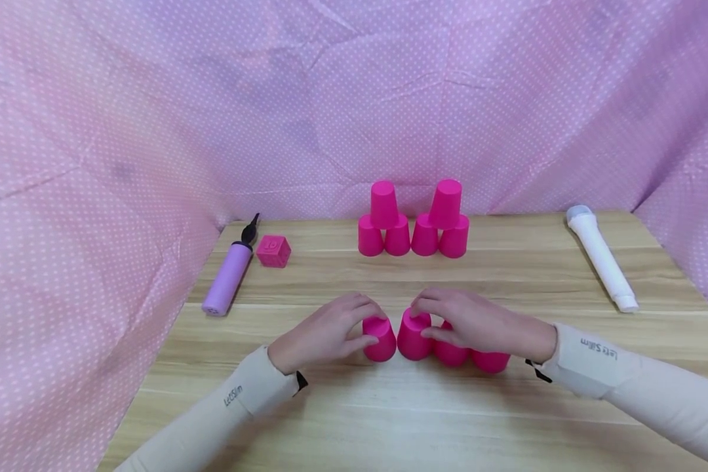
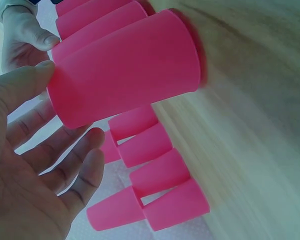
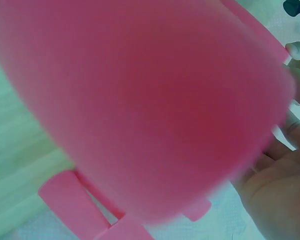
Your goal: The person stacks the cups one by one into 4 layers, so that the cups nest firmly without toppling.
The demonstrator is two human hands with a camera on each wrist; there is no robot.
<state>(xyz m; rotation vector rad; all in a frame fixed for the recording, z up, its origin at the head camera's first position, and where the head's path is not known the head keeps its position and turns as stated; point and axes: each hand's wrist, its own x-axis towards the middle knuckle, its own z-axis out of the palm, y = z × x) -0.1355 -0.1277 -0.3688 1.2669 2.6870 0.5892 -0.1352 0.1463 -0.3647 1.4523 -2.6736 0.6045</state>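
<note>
Several pink cups stand upside down in a slanting row near the front. My left hand (image 1: 327, 331) pinches the top of the leftmost cup (image 1: 380, 346), thumb on the near side and fingers behind. Beside it, my right hand (image 1: 478, 321) grips the top of the second cup (image 1: 413, 344) between thumb and fingers. Under the right hand and wrist stand two more cups, the third cup (image 1: 452, 356) and the rightmost cup (image 1: 491, 362), both partly hidden. In the left wrist view the left-hand cup (image 2: 125, 70) fills the middle, its wide rim on the table.
Farther back stand two small stacks, a left stack (image 1: 383, 204) and a right stack (image 1: 446, 204), each one cup across two. At left lie a purple hand pump (image 1: 229, 278) and a pink cube (image 1: 274, 252); a white microphone-shaped object (image 1: 603, 259) lies at right.
</note>
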